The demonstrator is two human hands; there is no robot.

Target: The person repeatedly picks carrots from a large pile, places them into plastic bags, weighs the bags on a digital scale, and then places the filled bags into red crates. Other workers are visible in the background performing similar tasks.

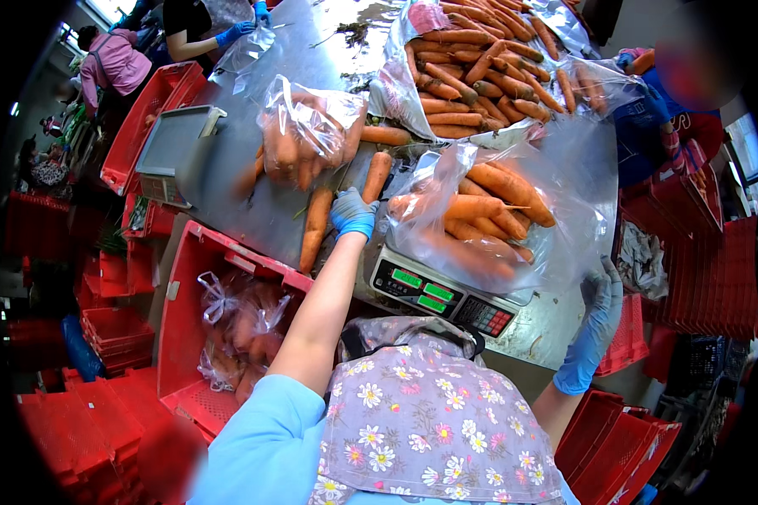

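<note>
My left hand (354, 214), in a blue glove, is at a carrot (377, 177) lying on the metal table; its fingertips touch or grip the carrot's lower end, which I cannot tell apart. Another carrot (316, 228) lies just left of that hand. My right hand (600, 322), gloved too, is beside the right edge of a clear plastic bag, fingers extended. The open bag of carrots (480, 208) rests on a digital scale (442, 291) with lit green displays. A filled plastic bag of carrots (309, 136) sits farther back to the left.
A big heap of carrots (480, 76) lies on an opened sack at the back. A red crate (183, 303) with tied bags of carrots stands front left. Another scale (177, 151) is at the left edge. Co-workers' gloved hands (235, 33) are across the table; red crates stack on both sides.
</note>
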